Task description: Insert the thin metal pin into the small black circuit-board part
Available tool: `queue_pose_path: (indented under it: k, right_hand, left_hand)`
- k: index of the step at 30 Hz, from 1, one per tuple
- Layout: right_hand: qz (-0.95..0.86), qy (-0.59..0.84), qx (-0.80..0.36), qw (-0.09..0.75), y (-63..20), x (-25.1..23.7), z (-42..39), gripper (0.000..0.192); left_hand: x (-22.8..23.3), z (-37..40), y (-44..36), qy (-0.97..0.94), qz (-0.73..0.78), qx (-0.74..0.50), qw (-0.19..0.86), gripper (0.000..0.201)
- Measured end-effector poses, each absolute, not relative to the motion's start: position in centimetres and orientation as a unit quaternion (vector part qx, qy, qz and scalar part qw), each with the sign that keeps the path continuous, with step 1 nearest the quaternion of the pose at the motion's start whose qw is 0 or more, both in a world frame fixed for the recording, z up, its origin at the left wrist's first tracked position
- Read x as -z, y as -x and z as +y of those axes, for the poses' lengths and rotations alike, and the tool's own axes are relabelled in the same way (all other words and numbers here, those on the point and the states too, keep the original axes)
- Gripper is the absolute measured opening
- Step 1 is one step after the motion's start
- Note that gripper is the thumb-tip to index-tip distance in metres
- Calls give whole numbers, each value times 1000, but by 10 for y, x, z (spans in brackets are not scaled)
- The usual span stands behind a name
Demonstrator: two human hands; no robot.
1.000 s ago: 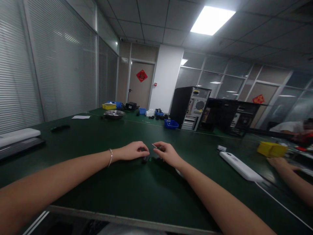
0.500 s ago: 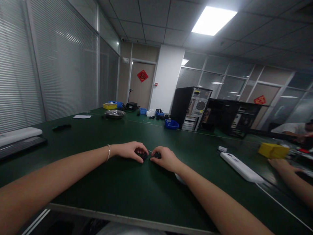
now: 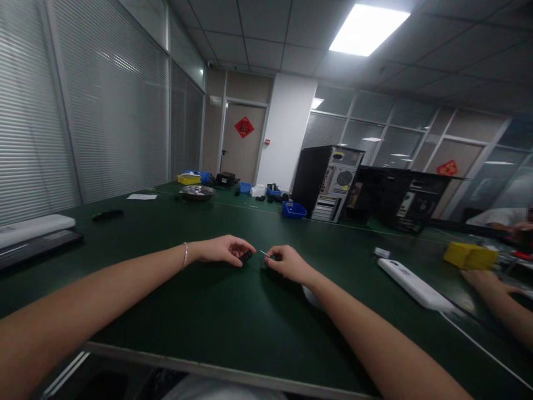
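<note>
My left hand point(image 3: 231, 249), with a bracelet at the wrist, is closed on a small black block-like part point(image 3: 246, 256). Its exact kind is too small to make out. Facing it across a narrow gap, my right hand point(image 3: 287, 261) pinches a slim tool with a thin metal shaft point(image 3: 265, 254). The shaft points left toward the black part and is apart from it. Most of the tool is hidden by my fingers. A white object point(image 3: 310, 297) lies partly hidden beneath my right forearm.
On the green table point(image 3: 187, 322) stand a metal bowl point(image 3: 197, 193), a blue bin point(image 3: 293, 210) and a black computer tower point(image 3: 327, 183). A white power-strip-like bar point(image 3: 414, 284) with a cable lies right. Another person's hand point(image 3: 487, 280) rests beside a yellow box point(image 3: 470, 255).
My hands have drawn slightly apart and turned, and the thin shaft has come away from the black part. The view has shifted a little.
</note>
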State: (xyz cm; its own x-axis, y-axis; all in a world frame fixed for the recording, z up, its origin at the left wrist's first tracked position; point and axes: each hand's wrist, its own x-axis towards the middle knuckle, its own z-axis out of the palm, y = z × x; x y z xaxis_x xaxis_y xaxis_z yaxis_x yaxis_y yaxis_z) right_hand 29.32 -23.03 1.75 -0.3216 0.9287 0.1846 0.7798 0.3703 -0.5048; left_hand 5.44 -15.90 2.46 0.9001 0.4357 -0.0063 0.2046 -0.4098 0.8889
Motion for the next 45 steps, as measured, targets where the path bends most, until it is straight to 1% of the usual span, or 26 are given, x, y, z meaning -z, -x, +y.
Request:
queue_pose_path:
  k: [3, 7, 10, 14, 17, 20, 25, 28, 33, 35, 41, 45]
  right_hand:
    - [-797, 536, -164, 225, -293, -18, -230, 16]
    - [-787, 548, -162, 232, -297, -20, -229, 23]
    - [-785, 551, -169, 229, -302, -24, -228, 23]
    - [-799, 530, -192, 208, -302, -30, -233, 20]
    - [-816, 509, -201, 187, -298, -34, -238, 25]
    - [-824, 508, -182, 170, -295, -34, -241, 29]
    - [-836, 490, -176, 173, -294, -31, -242, 24]
    - [-839, 482, -160, 196, -293, -30, -242, 22]
    - [-826, 452, -128, 310, -288, -34, -245, 23]
    - [-824, 440, -119, 336, -286, -35, -247, 24]
    - [-833, 412, -120, 349, -281, -32, -249, 24]
    - [-835, 406, -142, 343, -281, -30, -248, 23]
  left_hand:
    - [-26, -160, -55, -828, 190, -114, 516, 53]
    - [-27, -161, -54, -823, 193, -109, 524, 53]
    - [-25, -160, -53, -816, 197, -113, 531, 53]
    - [-23, -159, -53, -811, 192, -123, 538, 53]
    - [-21, -158, -53, -810, 188, -125, 541, 52]
    - [-20, -157, -53, -810, 193, -129, 538, 54]
    - [-17, -156, -53, -803, 198, -141, 544, 55]
    - [-15, -156, -55, -781, 185, -172, 572, 54]
    - [-13, -162, -59, -743, 146, -199, 622, 55]
    - [-12, -165, -62, -733, 141, -202, 634, 54]
    - [-16, -177, -68, -729, 147, -188, 641, 46]
    - [-18, -179, -69, -733, 179, -186, 630, 35]
